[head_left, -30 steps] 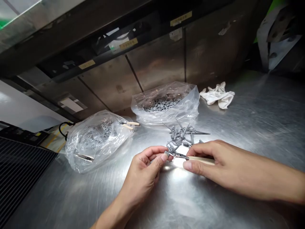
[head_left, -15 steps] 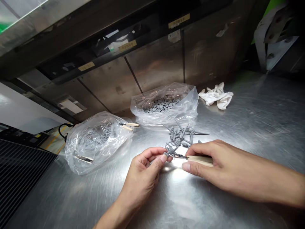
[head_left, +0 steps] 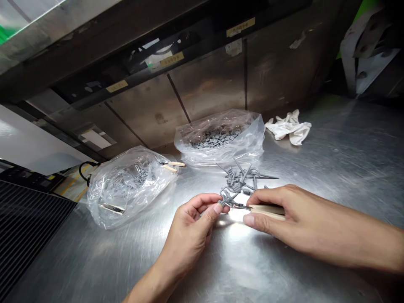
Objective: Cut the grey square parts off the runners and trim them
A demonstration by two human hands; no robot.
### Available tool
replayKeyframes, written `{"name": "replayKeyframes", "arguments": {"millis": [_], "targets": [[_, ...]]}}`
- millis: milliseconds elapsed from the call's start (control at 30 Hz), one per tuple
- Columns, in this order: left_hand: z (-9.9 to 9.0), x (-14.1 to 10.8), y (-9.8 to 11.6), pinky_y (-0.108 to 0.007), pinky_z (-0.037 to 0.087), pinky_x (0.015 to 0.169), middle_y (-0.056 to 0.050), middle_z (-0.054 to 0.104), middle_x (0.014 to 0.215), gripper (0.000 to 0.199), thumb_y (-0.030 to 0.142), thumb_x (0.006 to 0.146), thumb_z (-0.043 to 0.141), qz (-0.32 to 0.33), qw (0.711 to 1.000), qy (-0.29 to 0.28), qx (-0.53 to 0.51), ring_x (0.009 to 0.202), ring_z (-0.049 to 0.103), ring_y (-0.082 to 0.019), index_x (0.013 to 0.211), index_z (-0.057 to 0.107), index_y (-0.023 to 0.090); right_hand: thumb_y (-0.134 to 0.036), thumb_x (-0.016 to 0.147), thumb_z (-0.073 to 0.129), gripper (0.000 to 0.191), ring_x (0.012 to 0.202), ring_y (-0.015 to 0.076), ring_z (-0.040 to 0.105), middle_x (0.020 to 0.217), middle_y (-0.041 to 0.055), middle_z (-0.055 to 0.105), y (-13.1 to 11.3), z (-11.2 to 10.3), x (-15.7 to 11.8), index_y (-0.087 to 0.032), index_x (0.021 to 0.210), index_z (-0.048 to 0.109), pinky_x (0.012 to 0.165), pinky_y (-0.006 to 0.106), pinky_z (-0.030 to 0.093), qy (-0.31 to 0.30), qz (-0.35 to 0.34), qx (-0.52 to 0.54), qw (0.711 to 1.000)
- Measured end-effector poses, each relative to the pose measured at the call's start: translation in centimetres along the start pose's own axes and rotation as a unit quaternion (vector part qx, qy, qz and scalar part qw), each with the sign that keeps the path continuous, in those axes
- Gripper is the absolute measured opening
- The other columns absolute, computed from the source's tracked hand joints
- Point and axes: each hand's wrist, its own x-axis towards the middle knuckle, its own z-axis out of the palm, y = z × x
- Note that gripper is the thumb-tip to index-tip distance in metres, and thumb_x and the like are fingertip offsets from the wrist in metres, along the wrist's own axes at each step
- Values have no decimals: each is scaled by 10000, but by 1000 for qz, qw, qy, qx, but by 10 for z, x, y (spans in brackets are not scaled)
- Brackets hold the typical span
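Note:
My left hand (head_left: pixel 195 223) pinches a grey plastic sprue piece (head_left: pixel 226 197) between thumb and index finger. Closed around the cream handles of a pair of nippers (head_left: pixel 267 210) is my right hand (head_left: pixel 280 216). The jaws of the nippers point left and meet the grey piece close to my left fingertips; whether they bite into it cannot be made out. Just beyond both hands lies a loose pile of grey plastic sprues (head_left: pixel 241 176) with thin rods sticking out.
Behind the pile stands an open clear bag (head_left: pixel 217 155) of small grey parts. Another clear bag (head_left: pixel 126 210) with grey bits lies left, with cream-handled nippers (head_left: pixel 172 165) at its edge and a blade-like tool (head_left: pixel 112 208) on it. A white glove (head_left: pixel 289 128) lies back right on the metal table (head_left: pixel 341 168).
The whole view has shifted slightly, with everything a little further right. Both hands keep nearly the same pose, the nippers still at the grey piece.

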Motion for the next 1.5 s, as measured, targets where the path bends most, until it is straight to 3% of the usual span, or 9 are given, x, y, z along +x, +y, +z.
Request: {"name": "replayKeyframes", "arguments": {"millis": [367,667,800,1000,1133,1233,1333,1400,1500], "targets": [[2,0,-2,-189,213,382,-59,760,823,332,401,791,802,2,1000,6,0,406,333,-12,1020,726,173,-529,852,653,292,647,197,579,730,30,687,0,2,1,-250,881,735,589,291,381,10,-23,-29,999],[2,2,-3,-158,184,385,-36,713,834,309,364,834,771,-26,998,-29,-47,428,288,2,1050,675,166,-531,910,561,409,555,162,512,595,6,606,-5,1,1,-219,664,656,529,299,327,-15,-15,-44,999],[3,0,2,-149,159,381,-11,674,846,254,312,837,760,-38,995,-36,-89,448,249,-3,1018,641,179,-579,909,541,435,617,168,535,668,12,624,-3,-9,1,-207,737,689,527,284,339,21,-10,7,1000],[3,2,6,-157,139,384,-11,598,814,185,320,886,670,-67,988,-52,-131,501,248,-36,840,620,148,-650,873,560,466,589,140,425,660,-14,515,0,-23,5,-212,751,663,519,283,304,124,-2,67,990],[9,8,11,-171,87,400,44,484,670,253,378,883,676,-123,987,-80,-68,472,213,-44,773,576,173,-638,897,538,466,612,136,402,667,-28,476,2,-27,8,-209,745,637,535,283,296,140,-30,91,986],[23,9,16,-198,220,435,25,537,646,192,378,892,644,-49,987,-85,125,477,338,-81,897,688,190,-613,912,535,451,628,134,401,677,-35,469,2,-28,9,-201,766,642,548,283,294,144,-53,95,984],[41,9,14,-292,408,629,-65,696,758,226,361,879,638,108,939,-22,325,660,572,-196,962,774,200,-599,925,521,450,644,132,410,689,-35,476,2,-29,8,-192,780,648,565,281,303,144,-65,103,982],[52,11,10,-339,424,732,-106,745,870,235,353,848,666,147,918,22,367,794,626,-267,990,786,209,-584,931,514,448,650,132,417,692,-32,489,2,-29,6,-187,777,652,573,281,306,145,-70,106,981],[62,17,3,-345,426,761,-124,751,963,211,340,826,683,147,923,39,355,891,632,-295,965,779,215,-560,923,525,426,649,135,444,689,-26,530,0,-30,4,-185,786,674,570,282,310,143,-71,106,982]]}}
